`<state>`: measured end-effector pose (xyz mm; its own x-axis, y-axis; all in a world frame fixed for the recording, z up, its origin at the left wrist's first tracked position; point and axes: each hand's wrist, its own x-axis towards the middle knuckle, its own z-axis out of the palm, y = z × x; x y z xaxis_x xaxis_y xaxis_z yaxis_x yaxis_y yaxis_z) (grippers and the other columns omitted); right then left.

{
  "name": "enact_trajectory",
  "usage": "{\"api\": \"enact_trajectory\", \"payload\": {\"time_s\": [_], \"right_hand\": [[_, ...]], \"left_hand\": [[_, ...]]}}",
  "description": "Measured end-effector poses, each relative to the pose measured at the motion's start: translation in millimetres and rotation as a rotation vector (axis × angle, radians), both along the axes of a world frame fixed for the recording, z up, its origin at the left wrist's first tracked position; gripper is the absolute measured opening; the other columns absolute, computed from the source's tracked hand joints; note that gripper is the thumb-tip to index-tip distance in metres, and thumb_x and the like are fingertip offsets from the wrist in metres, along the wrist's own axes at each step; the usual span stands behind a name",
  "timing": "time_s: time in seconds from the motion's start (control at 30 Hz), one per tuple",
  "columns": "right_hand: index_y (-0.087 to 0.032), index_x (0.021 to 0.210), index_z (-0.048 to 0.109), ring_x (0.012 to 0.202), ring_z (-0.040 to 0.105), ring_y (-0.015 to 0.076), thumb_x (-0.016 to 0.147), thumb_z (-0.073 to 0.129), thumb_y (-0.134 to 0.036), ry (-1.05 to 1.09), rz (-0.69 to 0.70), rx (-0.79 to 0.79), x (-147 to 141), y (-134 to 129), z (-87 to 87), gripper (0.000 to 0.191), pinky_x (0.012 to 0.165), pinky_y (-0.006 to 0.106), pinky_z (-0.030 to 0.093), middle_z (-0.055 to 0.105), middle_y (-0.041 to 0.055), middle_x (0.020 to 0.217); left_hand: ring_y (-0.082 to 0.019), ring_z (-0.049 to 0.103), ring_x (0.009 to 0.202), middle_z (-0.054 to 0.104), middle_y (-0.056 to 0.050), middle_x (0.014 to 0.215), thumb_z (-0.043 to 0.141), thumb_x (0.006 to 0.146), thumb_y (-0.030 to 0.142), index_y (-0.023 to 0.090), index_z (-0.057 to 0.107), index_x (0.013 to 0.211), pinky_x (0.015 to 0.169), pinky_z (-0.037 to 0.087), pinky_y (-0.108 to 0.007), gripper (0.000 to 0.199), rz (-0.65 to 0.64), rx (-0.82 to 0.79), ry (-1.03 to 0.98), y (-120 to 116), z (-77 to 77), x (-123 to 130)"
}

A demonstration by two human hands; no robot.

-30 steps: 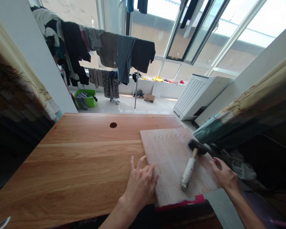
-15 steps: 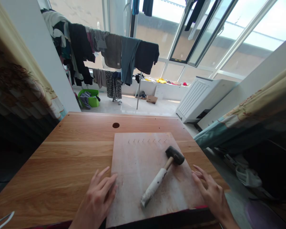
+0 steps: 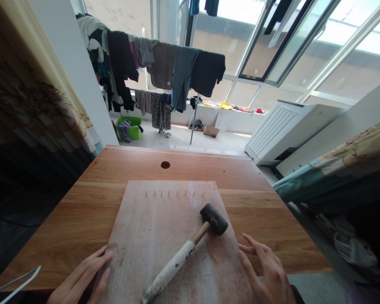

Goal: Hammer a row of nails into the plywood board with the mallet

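A flat, worn wooden board (image 3: 139,236) lies on the table in front of me, its near edge out of the picture. Across its far part runs a row of several nails (image 3: 169,193) standing in the wood, some leaning. A mallet (image 3: 177,257) with a black head and white-wrapped handle rests slantwise on the board, untouched by either hand. My left hand (image 3: 82,276) is at the board's left edge, fingers stretched out with the tips touching it. My right hand (image 3: 266,270) is at the right edge, fingers apart, index fingertip against or very close to the board.
The wooden table (image 3: 266,207) has a round hole (image 3: 165,165) near its far edge. A white cable (image 3: 22,285) shows at the lower left. Beyond stand a laundry rack with hanging clothes (image 3: 185,71), a green basket (image 3: 134,132) and a white panelled unit (image 3: 272,131). Curtains (image 3: 50,97) flank both sides.
The board, with the mallet on it, has moved left and nearer to me. Both hands have moved along with it at its edges. The view has also shifted slightly.
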<state>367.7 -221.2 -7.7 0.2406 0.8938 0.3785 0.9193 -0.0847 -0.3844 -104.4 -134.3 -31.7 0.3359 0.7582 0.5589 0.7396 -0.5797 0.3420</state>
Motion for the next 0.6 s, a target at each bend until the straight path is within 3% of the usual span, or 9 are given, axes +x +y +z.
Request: {"api": "enact_trajectory", "payload": {"time_s": [0.13,0.2,0.3,0.43,0.6], "right_hand": [[-0.024,0.112,0.070,0.095,0.073,0.0301,0.097,0.052,-0.058,0.084,-0.074,0.065,-6,39,23.6,0.042,0.084,0.048,0.058,0.076,0.0087,0.099],[-0.023,0.111,0.071,0.086,0.072,0.0250,0.097,0.052,-0.052,0.162,-0.030,0.051,-12,69,41.6,0.038,0.080,0.040,0.058,0.076,0.0077,0.098],[-0.020,0.106,0.073,0.079,0.072,0.0222,0.095,0.053,-0.045,0.266,0.052,-0.106,-17,121,65.2,0.034,0.073,0.034,0.057,0.076,0.0077,0.094],[-0.019,0.087,0.075,0.072,0.072,0.0217,0.087,0.064,-0.039,0.259,0.175,-0.303,-17,177,74.7,0.022,0.070,0.032,0.054,0.077,0.0056,0.077],[-0.020,0.083,0.076,0.076,0.073,0.0211,0.086,0.067,-0.034,0.245,0.286,-0.354,-22,199,64.7,0.017,0.071,0.030,0.053,0.079,0.0045,0.080]], "left_hand": [[-0.024,0.074,0.100,0.077,-0.002,0.108,0.061,0.094,0.036,0.028,0.069,0.114,0.096,0.058,-0.035,0.023,0.021,0.030,-0.023,31,29.0,22],[-0.023,0.073,0.100,0.076,-0.003,0.107,0.058,0.096,0.037,0.028,0.068,0.116,0.093,0.058,-0.036,0.024,0.032,-0.052,-0.065,54,44.6,39],[-0.019,0.072,0.078,0.076,-0.003,0.103,0.057,0.095,0.046,0.025,0.068,0.116,0.074,0.060,-0.032,0.031,0.080,-0.254,-0.147,94,59.5,65],[-0.019,0.071,0.074,0.077,-0.006,0.100,0.059,0.091,0.049,0.021,0.070,0.109,0.068,0.059,-0.030,0.036,0.037,-0.399,-0.247,136,62.5,89],[-0.019,0.072,0.073,0.078,-0.004,0.089,0.063,0.086,0.047,0.022,0.073,0.095,0.067,0.057,-0.029,0.029,0.041,-0.466,-0.320,153,55.8,98]]}}
